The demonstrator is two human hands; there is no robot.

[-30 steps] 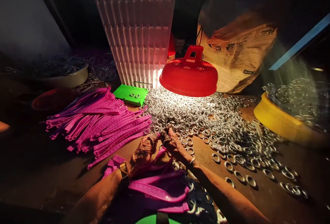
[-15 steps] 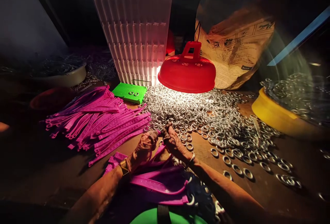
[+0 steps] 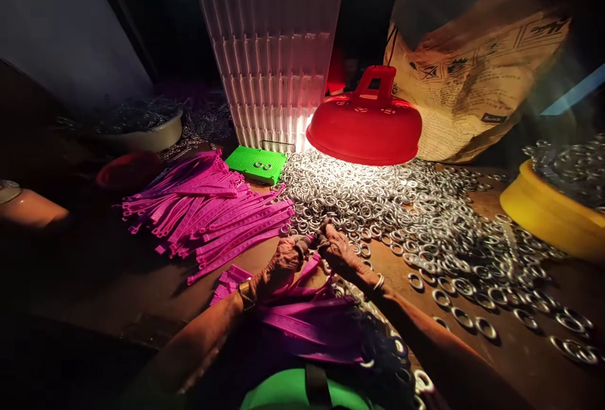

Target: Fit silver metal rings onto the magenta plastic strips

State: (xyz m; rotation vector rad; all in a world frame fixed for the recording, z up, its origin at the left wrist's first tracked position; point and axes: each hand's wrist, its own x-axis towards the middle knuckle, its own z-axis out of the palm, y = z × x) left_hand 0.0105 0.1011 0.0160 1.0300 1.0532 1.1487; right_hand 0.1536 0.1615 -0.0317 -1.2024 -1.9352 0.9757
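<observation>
My left hand [image 3: 284, 260] is closed on a magenta strap [image 3: 309, 267], which hangs down between my two hands. Close beside it, my right hand [image 3: 339, 251] pinches at the top of the same strap; whether a ring is between the fingers is hidden. More magenta straps [image 3: 302, 328] lie below my wrists, some with metal rings at their ends. A heap of silver metal rings [image 3: 359, 199] spreads just beyond and right of my hands. To the left lies a fanned pile of magenta straps [image 3: 236, 224].
A red lamp [image 3: 366, 123] hangs low over the rings. Behind stand a ribbed translucent panel [image 3: 274, 51] and a paper sack [image 3: 472, 95]. A green perforated tray [image 3: 243, 161] holds two rings. A yellow basin [image 3: 543, 208] sits right. Another person's hand [image 3: 35, 205] shows at left.
The whole view has shifted, so things appear further right. My hands stay together on the strap. More of the other person's hand has come in at the left.
</observation>
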